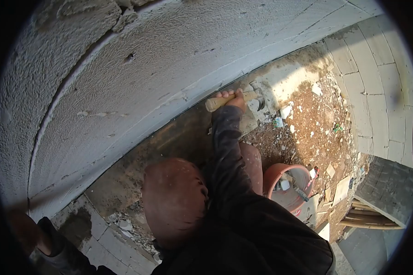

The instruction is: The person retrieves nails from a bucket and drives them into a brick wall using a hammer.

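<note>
My right hand [232, 99] is closed around the thick wooden handle of a tool [212, 104], low beside the base of the pale wall. The tool's far end lies by a light slab edge with a dark curved piece [261, 104]; its head is hard to make out. My left hand [26, 234] is at the dark lower left edge, close to the wall. Its fingers are blurred and in shadow, and a smeared brown shape shows just above it. My knee, in dusty reddish-brown trousers [172, 197], is bent between the two arms.
A rough plastered wall [170, 68] rises along the left. Beside my leg stands a reddish bucket [273, 174] with tools inside. Rubble and broken tile pieces [307, 123] cover the ground. At the right are a block wall [376, 82] and stacked curved pieces [371, 220].
</note>
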`<state>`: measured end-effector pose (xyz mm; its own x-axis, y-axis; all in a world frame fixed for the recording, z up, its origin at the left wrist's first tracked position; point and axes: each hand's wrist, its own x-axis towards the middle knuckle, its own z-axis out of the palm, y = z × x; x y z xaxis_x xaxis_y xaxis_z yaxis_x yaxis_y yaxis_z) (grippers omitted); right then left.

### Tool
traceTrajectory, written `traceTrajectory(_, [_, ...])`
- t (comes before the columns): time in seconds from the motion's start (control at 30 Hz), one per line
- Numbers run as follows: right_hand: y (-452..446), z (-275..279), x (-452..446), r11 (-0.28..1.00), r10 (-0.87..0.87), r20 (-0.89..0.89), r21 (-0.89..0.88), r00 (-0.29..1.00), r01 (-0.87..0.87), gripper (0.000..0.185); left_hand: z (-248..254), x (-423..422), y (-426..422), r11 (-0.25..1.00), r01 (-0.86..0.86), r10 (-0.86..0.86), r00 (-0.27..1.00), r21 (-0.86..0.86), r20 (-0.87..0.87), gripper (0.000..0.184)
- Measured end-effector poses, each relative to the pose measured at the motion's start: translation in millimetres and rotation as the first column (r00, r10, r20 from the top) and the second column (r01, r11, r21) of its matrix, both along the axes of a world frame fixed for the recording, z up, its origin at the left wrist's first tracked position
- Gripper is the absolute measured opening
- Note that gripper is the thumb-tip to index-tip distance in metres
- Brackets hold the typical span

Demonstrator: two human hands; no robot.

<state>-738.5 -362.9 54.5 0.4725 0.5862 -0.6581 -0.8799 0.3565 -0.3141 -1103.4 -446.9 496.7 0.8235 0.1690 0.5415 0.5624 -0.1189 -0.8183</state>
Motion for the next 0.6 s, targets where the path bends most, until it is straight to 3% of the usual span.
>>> traceTrajectory(0.13, [7.2,-4.0,-5.6,0.989,-0.112,0.023,-0.096,0.993,0.114,0.015,-1.9,-0.3,0.9,0.999,-0.014,0.014,1.0,0.035,-0.004,0.043])
traceTrajectory(0.2, [14.4,-7.4,-7.4,0.988,0.155,0.037,-0.029,0.987,-0.154,0.015,-2.4,0.4,1.0,0.999,-0.027,0.027,1.0,0.026,-0.009,0.043])
traceTrajectory(0.33, [-1.7,-5.6,3.7,0.984,0.173,0.025,0.039,0.985,-0.174,0.011,-1.2,-2.7,0.4,1.0,-0.018,0.018,0.999,0.012,-0.031,0.042])
traceTrajectory(0.43, [-0.5,7.0,-6.9,0.997,0.04,0.092,-0.069,0.995,-0.034,0.015,0.9,-2.9,-0.1,1.0,-0.016,0.016,0.999,0.009,-0.039,0.042])
traceTrajectory(0.5, [3.5,7.9,-10.9,0.988,0.144,0.106,-0.078,0.984,-0.136,0.014,1.1,-2.5,1.9,1.0,-0.004,0.003,0.998,-0.007,-0.069,0.043])
traceTrajectory(0.6, [-2.6,0.7,0.5,0.974,0.227,0.095,0.001,0.969,-0.228,0.014,0.3,-4.8,2.4,0.999,0.034,-0.033,0.999,-0.028,0.023,0.043])
